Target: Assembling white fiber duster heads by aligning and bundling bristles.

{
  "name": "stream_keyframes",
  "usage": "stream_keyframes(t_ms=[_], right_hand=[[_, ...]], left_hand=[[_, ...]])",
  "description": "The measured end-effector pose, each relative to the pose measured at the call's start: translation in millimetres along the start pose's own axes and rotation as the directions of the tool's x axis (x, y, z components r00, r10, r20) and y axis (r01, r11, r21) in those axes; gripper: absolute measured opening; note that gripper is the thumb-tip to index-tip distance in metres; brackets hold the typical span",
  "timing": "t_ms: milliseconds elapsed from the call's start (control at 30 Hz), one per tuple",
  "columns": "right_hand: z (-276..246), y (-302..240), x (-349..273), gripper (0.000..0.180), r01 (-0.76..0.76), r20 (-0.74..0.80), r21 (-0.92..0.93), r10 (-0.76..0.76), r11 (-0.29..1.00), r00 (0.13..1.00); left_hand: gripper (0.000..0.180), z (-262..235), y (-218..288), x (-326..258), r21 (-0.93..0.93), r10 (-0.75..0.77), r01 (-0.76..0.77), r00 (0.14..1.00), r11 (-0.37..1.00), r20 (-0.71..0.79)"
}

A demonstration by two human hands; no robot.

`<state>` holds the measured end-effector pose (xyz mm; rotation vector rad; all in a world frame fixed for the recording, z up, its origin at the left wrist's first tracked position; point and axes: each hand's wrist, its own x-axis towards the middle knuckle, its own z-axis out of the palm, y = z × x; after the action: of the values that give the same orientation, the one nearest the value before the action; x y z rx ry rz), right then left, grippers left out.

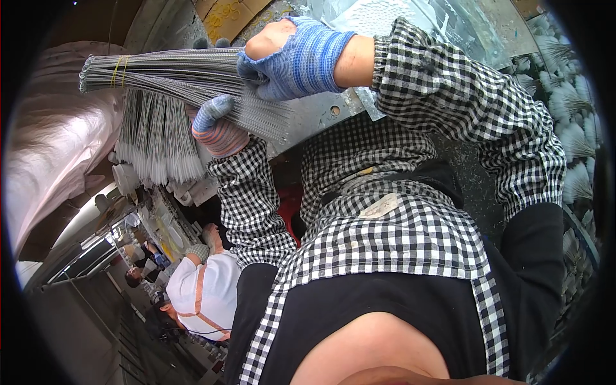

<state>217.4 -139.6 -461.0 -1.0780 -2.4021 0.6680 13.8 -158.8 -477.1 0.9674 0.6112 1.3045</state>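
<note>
A thick bundle of thin grey twisted-wire stems [173,70] lies sideways between my hands, its looped ends at the far left with yellow rubber bands around them. My left hand [219,126], in a striped knitted glove, grips the bundle from below; its thumb shows in front and grey fingertips show over the far side. My right hand [292,59], in a blue knitted glove with bare skin at the knuckles, is closed over the bundle's right part. Some stems fan out below that hand. The right fingertips are mostly hidden.
More wire stems with white bristle ends [157,160] hang just beyond my left hand. A metal worktable [314,115] with a white-smeared sheet [385,19] stands ahead. White bristle bunches [574,102] line the right side. Another person in a white top [202,292] sits at lower left.
</note>
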Motion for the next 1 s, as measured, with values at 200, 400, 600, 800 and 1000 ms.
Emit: stream_keyframes(t_ms=[200,400,600,800,1000], right_hand=[[12.0,6.5,-0.9,0.020,0.061,-0.137,0.000,-0.060,0.998,0.989],[7.1,9.2,-8.3,0.031,0.042,-0.117,0.058,-0.035,0.997,0.993],[-6.1,13.4,-12.6,0.041,-0.062,-0.011,0.247,0.067,0.967,0.998],[-10.0,23.5,-7.6,0.035,-0.053,0.024,0.316,0.048,0.947,0.999],[-12.5,32.1,-12.3,0.032,-0.013,-0.050,0.242,0.026,0.970,0.998]], left_hand=[[0.093,4.0,-2.5,3.4,-0.055,0.010,-0.007,0.998,0.998,0.057],[0.087,7.4,-4.8,8.4,-0.135,-0.018,0.032,0.995,0.990,0.102],[0.089,-2.2,0.4,24.0,0.181,0.114,-0.129,0.989,0.975,0.093],[0.084,1.3,-5.4,34.6,0.226,0.104,-0.117,0.992,0.967,0.066],[0.059,11.4,-10.2,50.6,0.089,-0.130,0.135,0.989,0.987,-0.066]])
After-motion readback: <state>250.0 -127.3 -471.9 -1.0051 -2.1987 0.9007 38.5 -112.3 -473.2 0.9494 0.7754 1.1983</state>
